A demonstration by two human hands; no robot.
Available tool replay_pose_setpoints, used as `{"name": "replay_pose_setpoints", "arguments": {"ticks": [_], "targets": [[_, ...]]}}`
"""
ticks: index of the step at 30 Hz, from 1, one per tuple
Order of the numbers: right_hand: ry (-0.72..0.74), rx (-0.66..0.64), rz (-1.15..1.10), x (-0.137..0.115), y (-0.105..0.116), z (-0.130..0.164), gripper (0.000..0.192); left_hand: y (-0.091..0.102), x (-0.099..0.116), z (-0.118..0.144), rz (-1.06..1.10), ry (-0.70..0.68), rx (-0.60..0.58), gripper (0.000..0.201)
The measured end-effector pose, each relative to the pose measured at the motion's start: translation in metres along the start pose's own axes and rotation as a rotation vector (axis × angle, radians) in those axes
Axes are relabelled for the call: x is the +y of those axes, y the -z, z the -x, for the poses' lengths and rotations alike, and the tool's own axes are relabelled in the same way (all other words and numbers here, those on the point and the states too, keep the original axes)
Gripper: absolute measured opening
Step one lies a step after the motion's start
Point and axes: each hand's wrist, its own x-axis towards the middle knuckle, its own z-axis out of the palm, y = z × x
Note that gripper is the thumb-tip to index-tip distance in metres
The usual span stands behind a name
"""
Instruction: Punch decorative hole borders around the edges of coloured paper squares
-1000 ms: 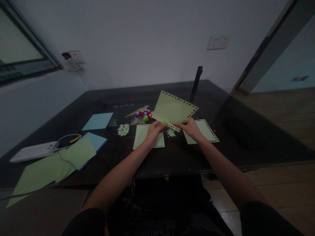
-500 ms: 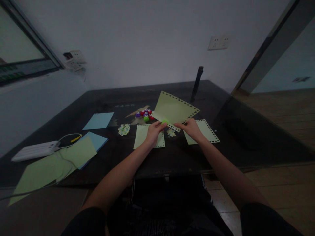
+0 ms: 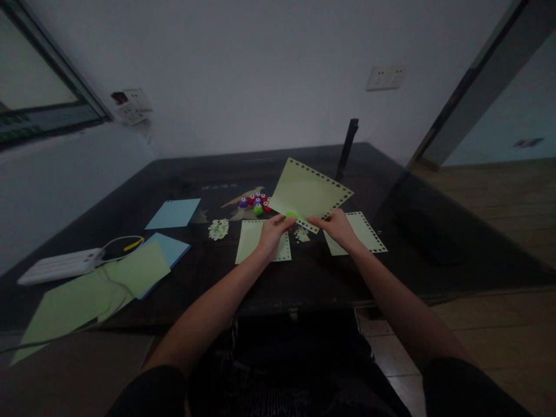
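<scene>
My left hand grips a small green paper punch set on the near edge of a light green paper sheet. My right hand pinches the same sheet at its near right edge and holds it tilted above the dark table. The sheet's edges carry rows of punched holes. Under my hands lie two more punched green sheets, one on the left and one on the right, with a small heap of punched bits between them.
A cluster of red, purple and green punches sits behind my left hand. Another heap of paper bits lies left of it. Blue sheets and green sheets, a white power strip with cable lie far left. A dark post stands behind.
</scene>
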Motion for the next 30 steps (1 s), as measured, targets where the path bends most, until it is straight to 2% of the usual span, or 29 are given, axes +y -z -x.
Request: {"name": "replay_pose_setpoints", "arguments": {"ticks": [12,22,30], "targets": [[0.015,0.023,0.093,-0.003,0.001,0.001,0.025,-0.004,-0.004,-0.004,0.100,-0.002,0.017,0.026],[-0.008,0.008,0.004,-0.007,0.012,0.010,0.035,-0.011,-0.006,0.000,0.088,-0.012,-0.043,0.026],[-0.111,0.069,0.033,-0.001,0.019,0.026,0.023,-0.018,-0.017,0.005,0.042,0.028,-0.084,0.025]]}}
